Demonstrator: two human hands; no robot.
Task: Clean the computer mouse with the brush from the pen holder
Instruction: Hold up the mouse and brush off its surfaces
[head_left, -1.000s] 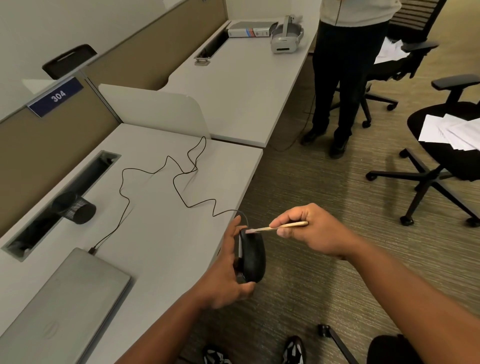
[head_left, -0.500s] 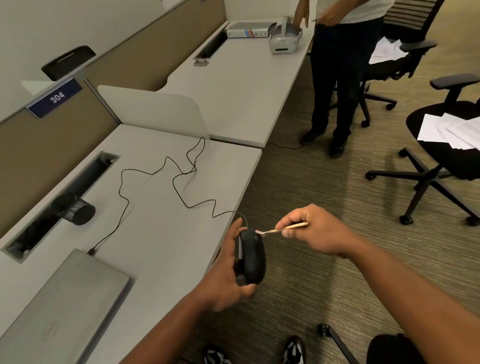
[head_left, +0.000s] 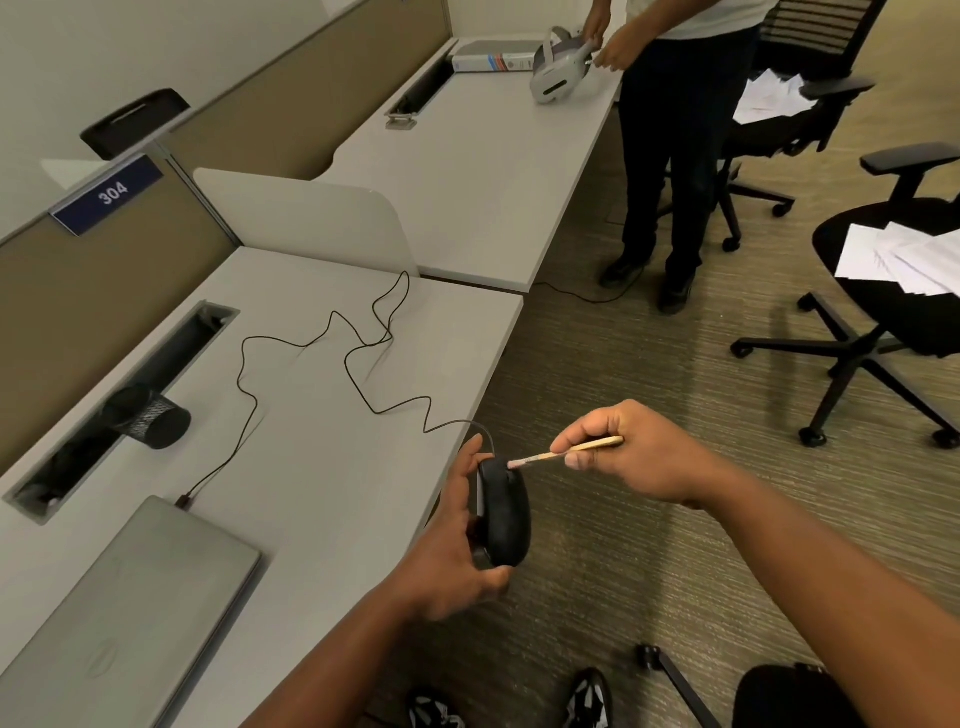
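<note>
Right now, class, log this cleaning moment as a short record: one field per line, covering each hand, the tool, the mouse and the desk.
left hand: left hand grips the black mouse, held off the desk edge
right hand: right hand pinches the brush
brush tip: at the mouse's front end
cable: black cable trails across the desk to the closed laptop
pen holder: mesh pen holder lies on its side by the desk slot
</note>
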